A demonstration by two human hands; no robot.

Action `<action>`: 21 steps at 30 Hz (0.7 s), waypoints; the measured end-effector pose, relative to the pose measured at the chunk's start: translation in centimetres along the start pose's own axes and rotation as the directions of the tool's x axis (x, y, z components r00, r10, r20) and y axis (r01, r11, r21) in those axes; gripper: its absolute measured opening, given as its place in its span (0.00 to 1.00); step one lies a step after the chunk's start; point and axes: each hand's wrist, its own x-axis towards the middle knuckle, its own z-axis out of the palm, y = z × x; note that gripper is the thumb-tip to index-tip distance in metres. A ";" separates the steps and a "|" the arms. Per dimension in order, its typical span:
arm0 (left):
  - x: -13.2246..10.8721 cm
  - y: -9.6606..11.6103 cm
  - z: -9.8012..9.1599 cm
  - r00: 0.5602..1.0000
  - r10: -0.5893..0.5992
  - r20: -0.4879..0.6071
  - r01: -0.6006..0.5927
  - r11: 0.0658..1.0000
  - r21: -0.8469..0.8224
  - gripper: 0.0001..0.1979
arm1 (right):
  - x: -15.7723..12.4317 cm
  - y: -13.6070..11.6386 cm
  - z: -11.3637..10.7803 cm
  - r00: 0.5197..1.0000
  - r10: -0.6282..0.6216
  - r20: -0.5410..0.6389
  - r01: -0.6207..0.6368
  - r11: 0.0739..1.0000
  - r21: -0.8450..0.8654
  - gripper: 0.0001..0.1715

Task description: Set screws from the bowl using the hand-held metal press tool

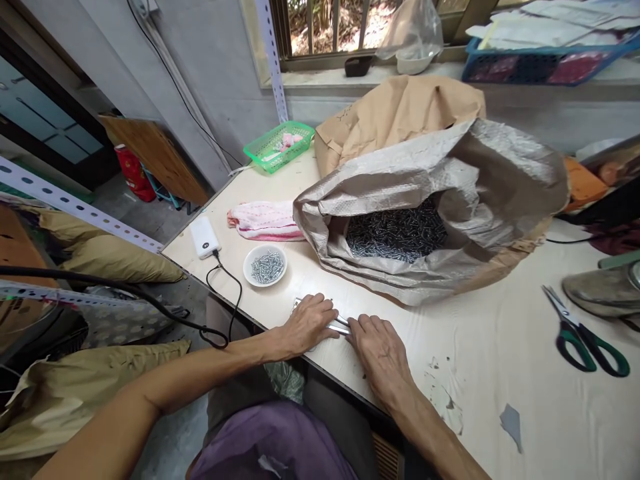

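At the table's near edge, my left hand (311, 323) is closed over a narrow, pale, silvery strip-like piece (340, 327), whose kind I cannot make out. My right hand (379, 348) grips the other end, its fingertips bent around it. A small part of the piece also shows past the left hand's far side; the rest is hidden under my fingers. Just beyond the left hand sits a white bowl (249, 275) of small silvery screws or pins (267, 267). Further back, an open woven sack (380, 177) lies on its side, full of dark metal pieces (400, 230).
On the left stand a white power bank (205, 237) with a black cable (236, 293), a pink-and-white cloth (267, 220) and a green basket (280, 150). Green-handled scissors (583, 337) and a grey scrap (511, 425) lie to the right. A blue basket (530, 67) rests on the sill.
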 end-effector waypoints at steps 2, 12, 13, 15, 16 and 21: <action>0.0 0.0 0.3 1.000 -0.003 -0.015 0.003 1.000 0.001 0.10 | 0.0 0.0 0.1 1.000 0.000 -0.001 0.000 1.000 0.024 0.11; -1.0 -0.7 -1.1 0.975 -0.100 -0.200 0.068 0.984 -0.162 0.31 | -0.4 1.3 0.6 0.995 0.040 -0.087 -0.028 0.991 0.133 0.31; -1.6 -1.1 -1.7 0.957 -0.140 -0.254 0.090 0.976 -0.200 0.31 | -0.6 1.3 0.4 0.993 0.045 -0.110 -0.027 0.986 0.164 0.34; -3.1 -1.9 -2.8 0.906 -0.279 -0.319 0.191 0.941 -0.280 0.21 | -1.3 1.0 -0.1 0.987 0.065 -0.150 -0.032 0.977 0.212 0.34; -3.9 -2.3 -3.2 0.880 -0.357 -0.313 0.259 0.913 -0.314 0.16 | -1.7 0.8 -0.3 0.982 0.078 -0.171 -0.036 0.972 0.232 0.32; -6.2 -2.4 -3.2 0.813 -0.579 -0.059 0.531 0.780 -0.332 0.15 | -3.0 -1.0 -0.2 0.976 0.125 -0.176 -0.067 0.951 0.302 0.22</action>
